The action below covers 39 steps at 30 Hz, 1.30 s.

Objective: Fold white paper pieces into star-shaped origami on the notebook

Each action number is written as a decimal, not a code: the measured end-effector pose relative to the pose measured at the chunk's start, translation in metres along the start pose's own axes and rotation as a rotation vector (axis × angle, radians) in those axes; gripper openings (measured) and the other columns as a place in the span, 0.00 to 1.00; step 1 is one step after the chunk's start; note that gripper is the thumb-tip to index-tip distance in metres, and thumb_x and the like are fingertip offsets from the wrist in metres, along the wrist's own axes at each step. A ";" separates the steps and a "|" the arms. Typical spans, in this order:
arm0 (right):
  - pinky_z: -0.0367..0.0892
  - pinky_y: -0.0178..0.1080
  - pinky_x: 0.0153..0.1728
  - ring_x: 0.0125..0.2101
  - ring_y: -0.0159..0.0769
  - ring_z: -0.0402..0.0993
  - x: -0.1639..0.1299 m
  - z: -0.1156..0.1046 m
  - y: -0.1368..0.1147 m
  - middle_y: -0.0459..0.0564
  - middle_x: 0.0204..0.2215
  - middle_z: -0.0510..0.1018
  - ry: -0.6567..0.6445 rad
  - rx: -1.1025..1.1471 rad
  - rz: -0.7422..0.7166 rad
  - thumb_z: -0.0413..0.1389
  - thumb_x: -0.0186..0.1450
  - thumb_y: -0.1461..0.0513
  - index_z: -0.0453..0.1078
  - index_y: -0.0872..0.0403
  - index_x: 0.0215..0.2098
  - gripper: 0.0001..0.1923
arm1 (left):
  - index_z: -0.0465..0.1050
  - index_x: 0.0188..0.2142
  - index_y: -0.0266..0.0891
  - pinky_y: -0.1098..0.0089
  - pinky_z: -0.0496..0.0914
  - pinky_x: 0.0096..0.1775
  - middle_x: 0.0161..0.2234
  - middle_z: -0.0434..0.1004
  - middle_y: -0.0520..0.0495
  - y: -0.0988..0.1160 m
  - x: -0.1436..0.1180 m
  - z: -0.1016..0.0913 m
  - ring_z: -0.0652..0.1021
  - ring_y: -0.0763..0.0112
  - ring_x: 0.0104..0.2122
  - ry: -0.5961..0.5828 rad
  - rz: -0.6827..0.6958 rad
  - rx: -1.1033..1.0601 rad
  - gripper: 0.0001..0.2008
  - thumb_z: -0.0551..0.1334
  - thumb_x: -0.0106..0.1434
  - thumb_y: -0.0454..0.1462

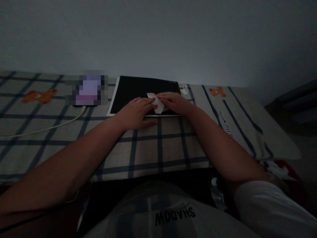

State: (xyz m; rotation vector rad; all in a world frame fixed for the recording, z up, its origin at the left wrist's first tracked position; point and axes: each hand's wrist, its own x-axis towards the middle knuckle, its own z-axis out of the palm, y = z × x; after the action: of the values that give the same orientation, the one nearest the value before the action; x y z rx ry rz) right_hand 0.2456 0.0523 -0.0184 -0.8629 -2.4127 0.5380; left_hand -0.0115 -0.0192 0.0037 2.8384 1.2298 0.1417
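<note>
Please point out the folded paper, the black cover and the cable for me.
Paper [159, 106]: head view, on its bare part between the two hands.
Black cover [146, 86]: head view, on its bare upper area, beyond the hands.
Cable [61, 125]: head view, partway along its visible length.

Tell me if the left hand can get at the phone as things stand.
Probably yes: the phone lies left of the left hand, with only the flat black pad and checked cloth between them, nothing tall. It would first have to leave the white paper.
</note>
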 end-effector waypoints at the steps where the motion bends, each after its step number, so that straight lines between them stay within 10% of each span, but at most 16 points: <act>1: 0.67 0.56 0.70 0.64 0.47 0.78 0.000 0.000 0.000 0.54 0.61 0.84 -0.004 -0.001 -0.005 0.50 0.80 0.48 0.82 0.47 0.60 0.24 | 0.68 0.73 0.37 0.45 0.55 0.75 0.78 0.60 0.34 0.002 0.000 0.000 0.64 0.44 0.76 -0.001 -0.005 0.011 0.38 0.58 0.74 0.58; 39: 0.65 0.53 0.63 0.55 0.47 0.76 0.003 0.001 0.000 0.57 0.52 0.84 0.144 -0.148 0.004 0.48 0.80 0.52 0.84 0.53 0.51 0.24 | 0.73 0.68 0.36 0.43 0.67 0.63 0.74 0.66 0.33 0.018 0.005 -0.001 0.71 0.36 0.66 0.054 0.007 0.195 0.38 0.61 0.72 0.60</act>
State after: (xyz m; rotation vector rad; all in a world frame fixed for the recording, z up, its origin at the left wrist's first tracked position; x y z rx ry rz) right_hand 0.2424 0.0541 -0.0180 -0.9353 -2.3408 0.2908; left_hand 0.0048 -0.0278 0.0061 3.0224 1.3125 0.1052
